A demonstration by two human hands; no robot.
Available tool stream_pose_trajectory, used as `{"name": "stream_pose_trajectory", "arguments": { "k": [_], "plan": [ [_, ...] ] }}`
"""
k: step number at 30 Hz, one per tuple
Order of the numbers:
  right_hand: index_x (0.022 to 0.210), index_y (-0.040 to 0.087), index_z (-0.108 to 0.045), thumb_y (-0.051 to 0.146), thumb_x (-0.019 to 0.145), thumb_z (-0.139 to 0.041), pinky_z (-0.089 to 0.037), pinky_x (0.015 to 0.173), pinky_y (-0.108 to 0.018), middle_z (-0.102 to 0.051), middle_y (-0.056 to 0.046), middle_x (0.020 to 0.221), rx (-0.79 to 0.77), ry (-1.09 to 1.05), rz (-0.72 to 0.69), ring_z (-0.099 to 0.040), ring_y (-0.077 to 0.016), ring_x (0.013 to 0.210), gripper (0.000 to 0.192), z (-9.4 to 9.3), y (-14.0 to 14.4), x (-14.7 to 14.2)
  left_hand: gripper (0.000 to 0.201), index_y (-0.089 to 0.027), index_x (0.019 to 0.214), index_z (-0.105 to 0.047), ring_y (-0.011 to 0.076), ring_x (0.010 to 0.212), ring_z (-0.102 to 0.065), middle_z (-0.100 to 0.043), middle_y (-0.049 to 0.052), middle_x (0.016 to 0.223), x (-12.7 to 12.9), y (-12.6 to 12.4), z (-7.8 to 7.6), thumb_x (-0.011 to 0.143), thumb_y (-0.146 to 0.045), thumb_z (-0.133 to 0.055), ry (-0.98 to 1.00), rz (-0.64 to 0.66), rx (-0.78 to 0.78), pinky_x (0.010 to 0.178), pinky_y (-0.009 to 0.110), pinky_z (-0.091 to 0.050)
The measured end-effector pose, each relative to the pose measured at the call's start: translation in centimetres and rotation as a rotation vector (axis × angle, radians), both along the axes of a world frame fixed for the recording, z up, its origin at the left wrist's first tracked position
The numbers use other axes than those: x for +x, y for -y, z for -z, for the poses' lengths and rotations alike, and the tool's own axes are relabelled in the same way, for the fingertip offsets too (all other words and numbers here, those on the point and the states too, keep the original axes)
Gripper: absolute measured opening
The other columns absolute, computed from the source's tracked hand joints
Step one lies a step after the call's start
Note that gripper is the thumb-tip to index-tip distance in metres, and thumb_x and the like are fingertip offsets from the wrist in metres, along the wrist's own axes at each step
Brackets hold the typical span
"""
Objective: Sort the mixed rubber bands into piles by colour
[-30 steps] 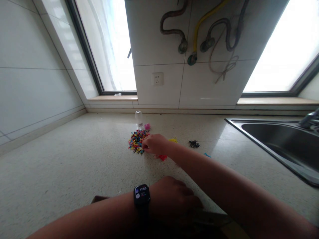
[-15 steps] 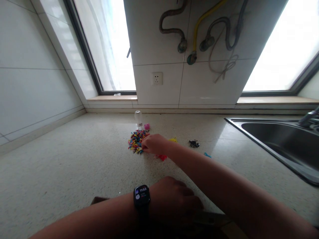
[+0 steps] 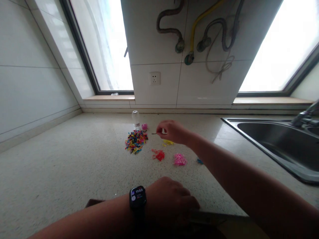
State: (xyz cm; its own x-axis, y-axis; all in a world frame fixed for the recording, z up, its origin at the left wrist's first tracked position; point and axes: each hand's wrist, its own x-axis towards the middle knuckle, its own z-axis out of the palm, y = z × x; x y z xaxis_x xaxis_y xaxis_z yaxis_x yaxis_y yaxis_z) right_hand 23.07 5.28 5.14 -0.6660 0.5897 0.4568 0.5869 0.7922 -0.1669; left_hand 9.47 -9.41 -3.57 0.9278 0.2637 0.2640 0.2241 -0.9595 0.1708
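My right hand hovers above the counter, thumb and fingertips pinched on a thin dark piece that looks like a small rubber band. To its left lies a mixed heap of small colourful bands. Below and around the hand are sorted piles: yellow bands, red bands, pink bands and blue bands, the last partly behind my forearm. My left hand, wearing a watch, rests by the counter's front edge; its fingers bend down into shadow and their tips are hidden.
Behind the heap, a clear bottle stands upside down beside a pink object. A steel sink with a faucet is set in the counter on the right. A socket and hoses are on the wall.
My right hand has lifted from the mixed heap and moved right, carrying a thin dark piece. The red and pink piles are now uncovered; the black pile is hidden behind my arm.
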Motion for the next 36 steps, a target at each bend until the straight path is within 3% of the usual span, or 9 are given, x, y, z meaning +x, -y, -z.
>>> {"name": "stream_pose_trajectory", "arguments": {
  "k": [3,8,11,18,36],
  "plan": [
    [0.084,0.018,-0.069,0.024,0.083,-0.062,-0.037,0.063,-0.025,-0.066,-0.001,0.076,-0.078,-0.103,0.109,-0.053,-0.0115,0.064,0.009,1.4,-1.3,5.8,0.025,-0.026,0.113,-0.062,0.0170,0.073,-0.065,-0.072,0.000,0.086,0.0,0.0,-0.1,0.090,-0.033,-0.057,0.006,0.005,0.006,0.058,0.029,-0.040],
    [0.086,0.016,-0.071,0.043,0.083,-0.061,-0.037,0.053,-0.026,-0.060,-0.001,0.062,-0.266,-0.342,0.437,-0.048,-0.0125,0.055,0.029,7.0,-2.7,15.2,0.024,-0.025,0.111,-0.061,0.0160,0.071,-0.063,-0.070,-0.002,0.085,0.0,0.1,-0.4,0.088,-0.030,-0.056,0.011,0.021,0.004,0.058,0.029,-0.039],
    [0.086,0.017,-0.072,0.044,0.080,-0.064,-0.039,0.055,-0.026,-0.066,-0.003,0.070,-0.356,-0.247,0.430,-0.052,-0.0131,0.058,0.028,8.2,-2.7,18.0,0.023,-0.025,0.111,-0.060,0.0154,0.070,-0.061,-0.069,-0.002,0.084,0.1,0.1,-0.4,0.089,-0.028,-0.055,0.011,0.014,0.008,0.057,0.030,-0.039],
    [0.084,0.016,-0.073,0.034,0.078,-0.063,-0.040,0.056,-0.026,-0.069,-0.004,0.069,-0.508,-0.007,0.433,-0.057,-0.0142,0.060,0.021,6.6,-1.6,18.2,0.024,-0.025,0.111,-0.060,0.0152,0.069,-0.059,-0.068,-0.002,0.082,0.2,0.4,-0.5,0.087,-0.024,-0.055,-0.008,0.004,-0.015,0.058,0.029,-0.038],
    [0.092,0.016,-0.073,0.033,0.077,-0.064,-0.042,0.060,-0.025,-0.072,-0.005,0.080,-0.562,0.009,0.385,-0.060,-0.0147,0.066,0.024,7.1,-1.8,17.7,0.024,-0.025,0.111,-0.060,0.0155,0.069,-0.060,-0.068,-0.002,0.082,0.1,0.5,-1.0,0.089,-0.024,-0.054,-0.021,-0.010,-0.023,0.059,0.029,-0.039]
  ]
}}
